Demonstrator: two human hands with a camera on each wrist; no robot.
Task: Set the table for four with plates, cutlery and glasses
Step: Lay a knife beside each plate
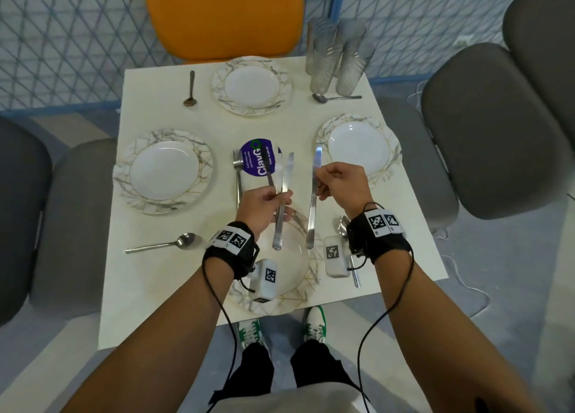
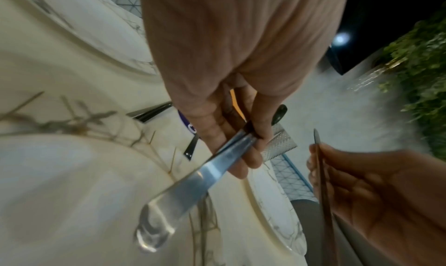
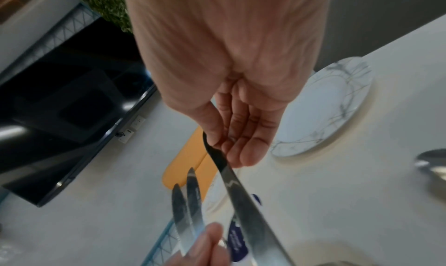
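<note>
1. You are standing at the near side of the table [image 1: 146, 288] with the knives in hand. Your left hand [image 1: 259, 208] is curling its fingers round two knives [image 1: 281, 204], blades pointing away from you, over the near plate [image 1: 295, 275].
2. Your right hand [image 1: 337, 184] is pinching a single knife [image 1: 313, 201] partway along its length, also held in the air, just beside the right plate [image 1: 361, 148].
3. Plates are looking done: four are lying out, one per side, with the far plate [image 1: 252, 84] and the left plate [image 1: 163, 171] completing the set.
4. Spoons are looking done too: four are showing, one beside each place.
5. Knives are only starting: three are in your hands and none is lying at a place yet. I am not seeing a fourth.
6. The forks [image 1: 238, 176] are waiting in a bunch at the centre beside a purple sticker [image 1: 259, 159]; their number is hard to tell.
7. The glasses [image 1: 337, 54] are standing clustered at the far right corner, seemingly four, none yet handed out.
</note>
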